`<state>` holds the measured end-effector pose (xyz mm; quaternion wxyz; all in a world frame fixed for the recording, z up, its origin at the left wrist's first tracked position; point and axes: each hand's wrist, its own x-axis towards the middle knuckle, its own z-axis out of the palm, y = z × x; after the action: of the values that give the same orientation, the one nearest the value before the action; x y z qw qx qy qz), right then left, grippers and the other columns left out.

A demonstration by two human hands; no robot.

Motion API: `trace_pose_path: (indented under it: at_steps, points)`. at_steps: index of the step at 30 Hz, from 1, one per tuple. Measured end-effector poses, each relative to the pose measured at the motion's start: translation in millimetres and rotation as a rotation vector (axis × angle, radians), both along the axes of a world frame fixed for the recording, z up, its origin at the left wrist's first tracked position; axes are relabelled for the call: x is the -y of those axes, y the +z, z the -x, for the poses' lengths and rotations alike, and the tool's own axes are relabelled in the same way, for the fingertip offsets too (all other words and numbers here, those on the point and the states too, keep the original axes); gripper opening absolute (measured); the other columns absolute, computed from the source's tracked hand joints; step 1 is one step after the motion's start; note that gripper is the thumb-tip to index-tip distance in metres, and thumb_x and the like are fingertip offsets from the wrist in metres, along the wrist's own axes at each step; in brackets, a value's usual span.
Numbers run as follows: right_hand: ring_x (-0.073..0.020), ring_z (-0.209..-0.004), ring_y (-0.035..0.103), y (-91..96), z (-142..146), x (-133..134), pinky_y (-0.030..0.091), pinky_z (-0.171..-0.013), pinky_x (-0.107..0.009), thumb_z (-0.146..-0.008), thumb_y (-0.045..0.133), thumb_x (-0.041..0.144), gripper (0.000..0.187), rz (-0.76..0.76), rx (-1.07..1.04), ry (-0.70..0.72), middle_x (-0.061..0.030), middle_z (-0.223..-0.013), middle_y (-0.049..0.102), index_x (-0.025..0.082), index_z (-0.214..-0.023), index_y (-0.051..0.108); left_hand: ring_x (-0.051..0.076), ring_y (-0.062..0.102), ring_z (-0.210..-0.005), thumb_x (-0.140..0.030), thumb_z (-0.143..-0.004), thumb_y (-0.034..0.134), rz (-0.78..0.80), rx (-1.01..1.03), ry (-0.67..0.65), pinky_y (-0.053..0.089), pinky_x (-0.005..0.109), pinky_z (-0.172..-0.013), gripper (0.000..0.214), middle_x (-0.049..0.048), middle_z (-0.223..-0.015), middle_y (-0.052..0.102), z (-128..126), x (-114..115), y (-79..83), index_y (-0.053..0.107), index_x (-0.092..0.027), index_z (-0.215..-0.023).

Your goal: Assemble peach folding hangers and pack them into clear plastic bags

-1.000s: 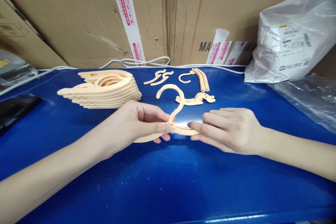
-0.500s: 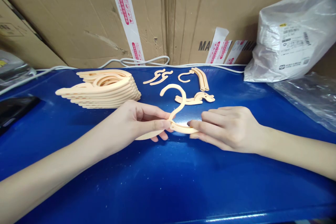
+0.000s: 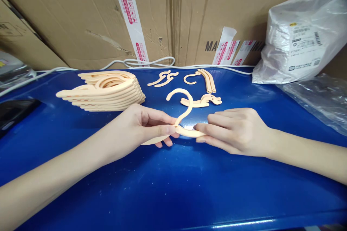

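Between my two hands is a cream plastic folding hanger (image 3: 191, 133), its open hook curving up and to the left. With thumb and fingers, my left hand (image 3: 143, 124) pinches it near the base of the hook. A pale wing of the hanger shows below that hand, partly hidden by the fingers. My right hand (image 3: 235, 131) grips the right arm of the hanger, covering its outer end. Just behind lie flat hanger pieces (image 3: 204, 101) and a folded hanger (image 3: 208, 81) with its hook pointing left. Two small hook-shaped pieces (image 3: 165, 78) are further left.
A stack of cream hanger parts (image 3: 105, 94) stands at the back left of the blue table (image 3: 168, 187). Cardboard boxes (image 3: 86, 18) and a white cable (image 3: 151, 65) line the rear. A plastic-wrapped package (image 3: 292, 43) sits at right, a black object (image 3: 16, 113) at left.
The hanger has rotated slightly in my fingers, so the groove in its right arm no longer shows and its smooth face does. Both hands keep nearly the same place.
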<state>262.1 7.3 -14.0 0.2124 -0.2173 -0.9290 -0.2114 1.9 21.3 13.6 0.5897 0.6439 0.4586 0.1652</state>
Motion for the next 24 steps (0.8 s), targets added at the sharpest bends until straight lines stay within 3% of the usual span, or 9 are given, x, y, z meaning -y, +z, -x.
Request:
trace_pose_path:
  at_steps: [4, 9, 14, 19, 24]
  points:
    - [-0.0117, -0.05, 0.049, 0.2, 0, 0, 0.033, -0.048, -0.029, -0.103, 0.047, 0.038, 0.03, 0.017, -0.004, 0.004, 0.0033, -0.064, 0.058, 0.018, -0.095, 0.068, 0.01, 0.064, -0.062, -0.036, -0.088, 0.065, -0.133, -0.07, -0.054, 0.046, 0.014, -0.054, 0.019, -0.0001, -0.077, 0.073, -3, 4, -0.2, 0.074, -0.02, -0.087]
    - [-0.0131, -0.057, 0.053, 1.4, -2, -3, 0.038, -0.055, -0.028, -0.102, 0.047, 0.04, 0.033, 0.12, -0.021, -0.007, 0.0012, -0.068, 0.061, 0.018, -0.089, 0.068, 0.009, 0.05, -0.054, -0.04, -0.098, 0.047, -0.536, -0.278, -0.134, 0.035, 0.02, -0.05, 0.026, -0.0042, -0.068, 0.061, -7, 13, -3.9, 0.063, -0.02, -0.092]
    - [-0.0148, -0.059, 0.049, 0.9, -1, -5, 0.039, -0.059, -0.029, -0.101, 0.048, 0.044, 0.04, 0.165, -0.039, -0.012, -0.0006, -0.065, 0.056, 0.016, -0.077, 0.064, 0.009, 0.04, -0.051, -0.045, -0.097, 0.052, -0.792, -0.434, -0.254, 0.026, 0.022, -0.048, 0.038, -0.0063, -0.058, 0.044, -4, 15, -8.8, 0.044, -0.019, -0.07]
    - [-0.0175, -0.072, 0.055, 1.9, 1, -6, 0.04, -0.067, -0.032, -0.098, 0.052, 0.048, 0.039, 0.093, -0.066, -0.073, -0.0047, -0.073, 0.062, 0.015, -0.079, 0.063, 0.009, 0.039, -0.047, -0.041, -0.099, 0.052, -0.945, -0.459, -0.288, 0.025, 0.022, -0.048, 0.033, -0.0082, -0.057, 0.044, -2, 14, -12.8, 0.044, -0.02, -0.074]
    - [-0.0244, -0.093, 0.061, 3.3, 0, -5, 0.04, -0.095, -0.047, -0.094, 0.055, 0.055, 0.039, 0.027, -0.157, -0.141, -0.0092, -0.095, 0.069, 0.016, -0.094, 0.062, 0.01, 0.046, -0.044, -0.042, -0.102, 0.046, -1.012, -0.485, -0.319, 0.022, 0.022, -0.046, 0.031, -0.0089, -0.057, 0.049, -2, 15, -14.4, 0.041, -0.021, -0.079]
